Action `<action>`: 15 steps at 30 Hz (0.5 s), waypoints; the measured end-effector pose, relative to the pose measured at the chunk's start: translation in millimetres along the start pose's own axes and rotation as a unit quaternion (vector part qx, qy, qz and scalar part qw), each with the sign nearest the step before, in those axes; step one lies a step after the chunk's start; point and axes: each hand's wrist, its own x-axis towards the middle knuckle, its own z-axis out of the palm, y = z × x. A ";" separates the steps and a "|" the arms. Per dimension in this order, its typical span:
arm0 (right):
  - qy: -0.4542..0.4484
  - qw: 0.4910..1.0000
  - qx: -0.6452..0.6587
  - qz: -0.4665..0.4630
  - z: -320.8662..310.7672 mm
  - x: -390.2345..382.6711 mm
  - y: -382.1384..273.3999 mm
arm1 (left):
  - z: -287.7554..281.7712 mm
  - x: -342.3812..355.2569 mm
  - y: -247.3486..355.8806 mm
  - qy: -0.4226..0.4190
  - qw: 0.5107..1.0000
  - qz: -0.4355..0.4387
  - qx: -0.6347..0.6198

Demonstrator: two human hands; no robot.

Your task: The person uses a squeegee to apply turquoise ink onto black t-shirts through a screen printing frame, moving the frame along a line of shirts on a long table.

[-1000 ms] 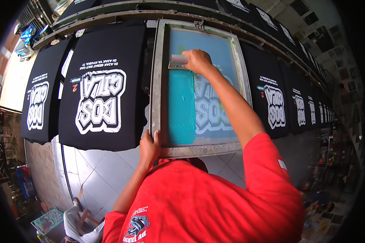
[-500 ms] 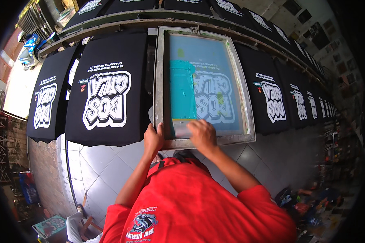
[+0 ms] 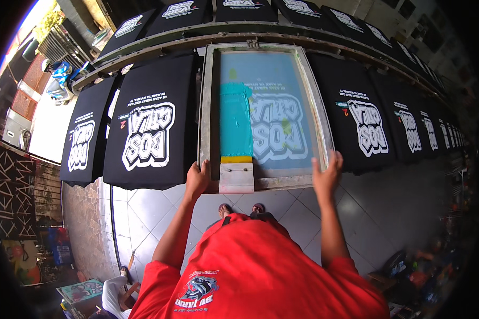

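A screen printing frame with a pale blue mesh lies over a black shirt with a white printed design, which shows through. Teal ink forms a thick band on the left part of the mesh. At the near end of the ink rests a squeegee with a yellow blade; its pale handle leans over the near rail, and neither hand touches it. My left hand grips the frame's near left corner. My right hand straddles the right rail near its lower end, thumb inside and fingers outside.
Black shirts with white prints hang in a row on both sides, one on the left and one on the right. A long metal rail runs behind them, with another shirt row beyond. A person's pale-trousered leg shows at lower left.
My right hand has let go of the squeegee and moved right to the frame's right rail. The squeegee now rests against the near rail. My left hand stays on the frame.
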 end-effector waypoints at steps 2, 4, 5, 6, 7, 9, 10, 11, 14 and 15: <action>-0.105 0.986 -0.069 0.109 2.9 12.4 60.4 | -1.0 1.0 -0.4 -0.004 1.000 0.001 -0.006; -0.174 0.971 -0.024 0.161 25.1 22.6 118.3 | 3.1 4.3 3.3 -0.012 1.000 0.010 -0.012; -0.211 0.960 0.000 0.185 34.4 25.0 129.8 | 3.5 4.6 4.7 -0.011 1.000 0.015 -0.015; -0.206 0.958 0.003 0.200 26.9 30.1 109.0 | 0.5 1.5 5.9 -0.005 1.000 0.015 -0.019; -0.202 0.955 0.005 0.216 16.1 33.8 87.0 | -5.0 -1.5 6.1 0.008 1.000 0.016 0.002; -0.159 0.962 -0.013 0.223 -2.7 39.1 66.2 | -18.1 -8.1 23.3 0.023 0.999 0.027 0.038; -0.151 0.963 -0.013 0.223 -7.3 37.5 62.3 | -24.7 -9.8 24.5 0.019 0.999 0.021 0.034; -0.144 0.964 -0.012 0.221 -10.5 34.4 56.6 | -33.0 -10.1 22.9 0.016 0.999 0.014 0.031; -0.121 0.972 0.001 0.201 -24.4 13.2 21.3 | -63.8 -11.0 1.2 0.018 1.000 0.014 0.013; -0.112 0.975 0.009 0.194 -26.7 1.8 4.7 | -76.1 -8.4 -16.6 0.018 1.000 0.015 0.005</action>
